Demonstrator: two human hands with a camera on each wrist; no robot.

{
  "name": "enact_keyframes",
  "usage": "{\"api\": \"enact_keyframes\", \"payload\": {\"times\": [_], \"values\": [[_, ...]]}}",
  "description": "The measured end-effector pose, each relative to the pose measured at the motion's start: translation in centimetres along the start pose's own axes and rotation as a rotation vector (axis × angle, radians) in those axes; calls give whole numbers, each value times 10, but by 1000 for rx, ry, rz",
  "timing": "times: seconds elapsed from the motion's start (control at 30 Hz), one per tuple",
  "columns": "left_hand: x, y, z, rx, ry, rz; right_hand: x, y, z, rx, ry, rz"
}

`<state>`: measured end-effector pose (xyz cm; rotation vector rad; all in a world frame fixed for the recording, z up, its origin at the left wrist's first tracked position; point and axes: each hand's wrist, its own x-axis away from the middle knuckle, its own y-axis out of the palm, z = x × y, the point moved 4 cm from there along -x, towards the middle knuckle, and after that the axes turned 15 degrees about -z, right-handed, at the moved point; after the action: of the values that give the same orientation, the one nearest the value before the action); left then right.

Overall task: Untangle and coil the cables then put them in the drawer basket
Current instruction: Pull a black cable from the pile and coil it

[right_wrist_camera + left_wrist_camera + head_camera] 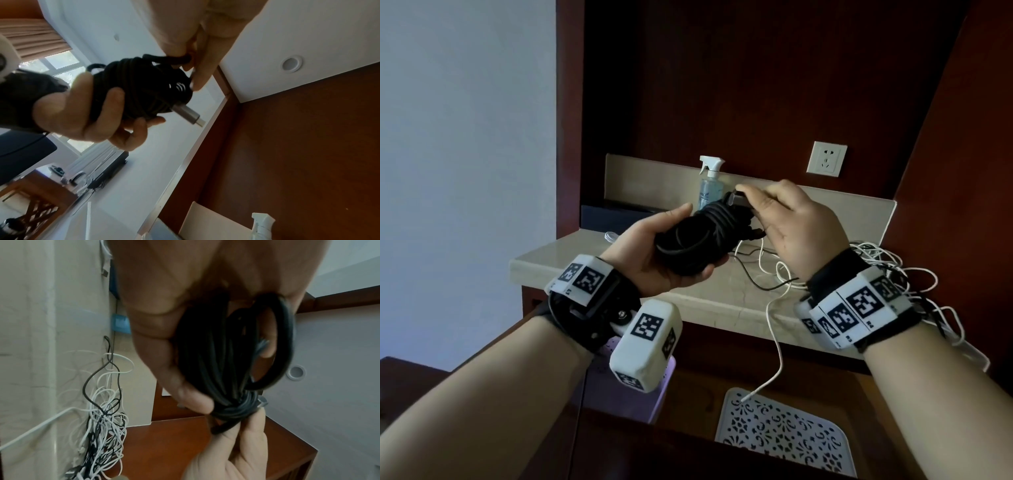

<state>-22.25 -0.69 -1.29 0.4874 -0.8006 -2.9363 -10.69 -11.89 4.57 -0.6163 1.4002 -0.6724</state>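
A black cable (pixel 719 222) wound into a thick coil is held above the counter. My left hand (pixel 697 240) grips the coil, thumb on top and fingers curled underneath. My right hand (pixel 751 209) pinches a strand at the coil's right end, beside a grey plug (pixel 734 198). In the right wrist view that grey plug (pixel 188 113) sticks out of the coil (pixel 144 91). In the left wrist view the coil (pixel 216 361) fills my palm. A tangle of white and black cables (pixel 876 270) lies on the counter at the right. The white perforated basket (pixel 780 435) sits low in the open drawer.
One white cable (pixel 774 342) hangs off the beige counter (pixel 619 263) down to the basket. A spray bottle (pixel 710 185) stands at the back, with a wall socket (pixel 826 158) to its right. A pale purple container (pixel 626 394) sits below my left wrist. Dark wood panels enclose the niche.
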Motion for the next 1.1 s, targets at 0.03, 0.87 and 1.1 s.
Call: {"api": "enact_keyframes", "payload": {"times": [0.03,0.87,1.1], "values": [[1,1,2,5,8,-20,-1,-1,-3,21,-22,12],[-4,-12,13,-268,426,224,0,29,-41,-116,33,322],[6,-25,5,-390,417,108,27,34,-20,-434,200,312]]}}
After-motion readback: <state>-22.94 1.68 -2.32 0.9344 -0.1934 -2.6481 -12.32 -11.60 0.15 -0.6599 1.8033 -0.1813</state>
